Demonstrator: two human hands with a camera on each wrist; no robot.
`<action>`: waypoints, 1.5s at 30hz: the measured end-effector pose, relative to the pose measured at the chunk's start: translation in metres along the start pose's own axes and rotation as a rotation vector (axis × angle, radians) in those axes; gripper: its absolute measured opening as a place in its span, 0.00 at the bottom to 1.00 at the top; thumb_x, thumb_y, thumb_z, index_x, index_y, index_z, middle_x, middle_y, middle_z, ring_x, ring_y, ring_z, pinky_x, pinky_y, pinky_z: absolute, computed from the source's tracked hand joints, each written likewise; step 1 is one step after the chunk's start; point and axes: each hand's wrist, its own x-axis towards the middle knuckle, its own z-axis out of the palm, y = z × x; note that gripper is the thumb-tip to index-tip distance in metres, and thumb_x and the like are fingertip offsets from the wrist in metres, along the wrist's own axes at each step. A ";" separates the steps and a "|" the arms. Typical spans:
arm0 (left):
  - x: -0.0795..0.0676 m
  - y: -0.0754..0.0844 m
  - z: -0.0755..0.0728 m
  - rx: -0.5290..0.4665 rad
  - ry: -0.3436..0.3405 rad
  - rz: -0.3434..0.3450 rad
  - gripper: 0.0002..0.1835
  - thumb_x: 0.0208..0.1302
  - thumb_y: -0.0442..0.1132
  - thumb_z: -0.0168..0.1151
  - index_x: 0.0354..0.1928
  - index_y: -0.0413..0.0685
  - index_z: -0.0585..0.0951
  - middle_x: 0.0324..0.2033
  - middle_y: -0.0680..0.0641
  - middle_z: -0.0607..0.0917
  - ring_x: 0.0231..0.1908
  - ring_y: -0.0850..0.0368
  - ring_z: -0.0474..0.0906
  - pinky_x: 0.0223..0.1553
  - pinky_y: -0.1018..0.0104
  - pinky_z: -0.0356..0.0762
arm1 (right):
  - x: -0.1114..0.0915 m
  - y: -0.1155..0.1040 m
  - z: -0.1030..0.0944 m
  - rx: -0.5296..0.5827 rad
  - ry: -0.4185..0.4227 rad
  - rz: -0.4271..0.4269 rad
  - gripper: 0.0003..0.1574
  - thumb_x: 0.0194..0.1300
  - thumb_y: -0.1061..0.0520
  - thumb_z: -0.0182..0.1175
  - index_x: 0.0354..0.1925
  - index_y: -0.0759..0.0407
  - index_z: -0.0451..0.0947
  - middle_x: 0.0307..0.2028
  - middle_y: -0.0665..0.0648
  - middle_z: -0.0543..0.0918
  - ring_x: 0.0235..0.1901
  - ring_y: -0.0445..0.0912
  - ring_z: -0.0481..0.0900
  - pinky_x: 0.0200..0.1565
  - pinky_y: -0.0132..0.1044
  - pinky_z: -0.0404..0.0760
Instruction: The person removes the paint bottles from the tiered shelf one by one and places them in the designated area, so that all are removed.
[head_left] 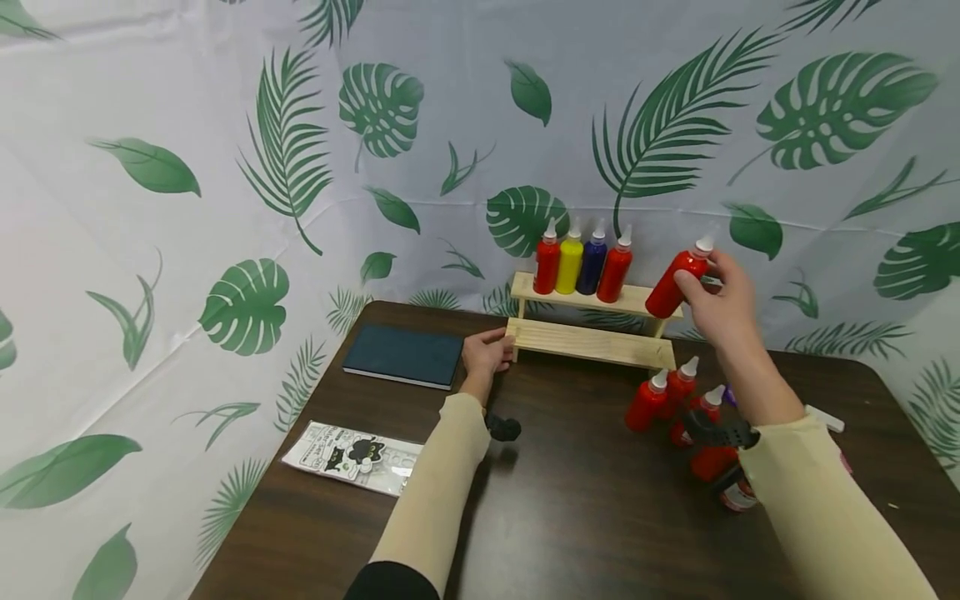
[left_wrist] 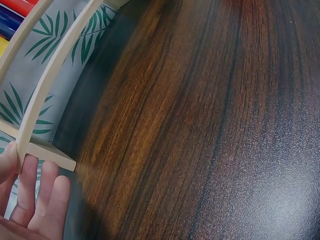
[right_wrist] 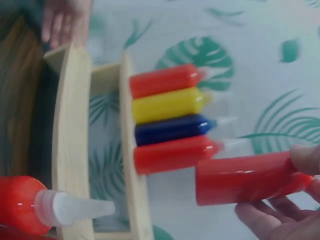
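My right hand (head_left: 723, 304) grips a red squeeze bottle (head_left: 671, 283) with a white nozzle, tilted, over the right end of the upper tier of a two-tier wooden rack (head_left: 592, 340). In the right wrist view, fingers and thumb are round the neck end of this bottle (right_wrist: 245, 179). On the upper tier stand a red bottle (head_left: 547, 267), a yellow bottle (head_left: 570, 265), a dark blue bottle (head_left: 592, 265) and another red bottle (head_left: 615, 273). My left hand (head_left: 486, 354) pinches the left end of the lower tier, thumb over the board and fingers beneath in the left wrist view.
Several more red bottles (head_left: 647, 403) stand or lie before the rack's right end, partly hidden by my right forearm. A dark notebook (head_left: 405, 354) and a clear packet with a cat print (head_left: 352, 457) lie on the left of the brown table (head_left: 570, 517). A leaf-patterned cloth (head_left: 450, 125) hangs behind.
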 end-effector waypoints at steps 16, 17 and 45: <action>-0.002 0.001 -0.002 -0.005 -0.011 0.002 0.11 0.54 0.38 0.72 0.42 0.53 0.88 0.26 0.46 0.88 0.28 0.52 0.86 0.24 0.64 0.83 | -0.107 0.056 -0.028 -0.102 -0.051 0.018 0.38 0.69 0.43 0.54 0.72 0.51 0.57 0.63 0.68 0.69 0.54 0.62 0.73 0.38 0.23 0.79; -0.002 0.001 -0.002 -0.003 -0.011 0.004 0.12 0.54 0.38 0.72 0.42 0.52 0.88 0.26 0.46 0.88 0.28 0.52 0.86 0.24 0.63 0.83 | -0.112 0.061 -0.026 -0.116 -0.049 -0.008 0.38 0.69 0.44 0.55 0.72 0.53 0.58 0.62 0.68 0.70 0.53 0.61 0.74 0.37 0.21 0.78; 0.000 -0.002 0.000 0.026 -0.007 0.015 0.11 0.55 0.38 0.72 0.42 0.51 0.88 0.25 0.46 0.88 0.28 0.52 0.86 0.22 0.64 0.83 | -0.139 0.121 0.044 -0.219 0.078 -0.017 0.32 0.63 0.62 0.62 0.63 0.67 0.67 0.57 0.72 0.74 0.53 0.66 0.74 0.56 0.62 0.69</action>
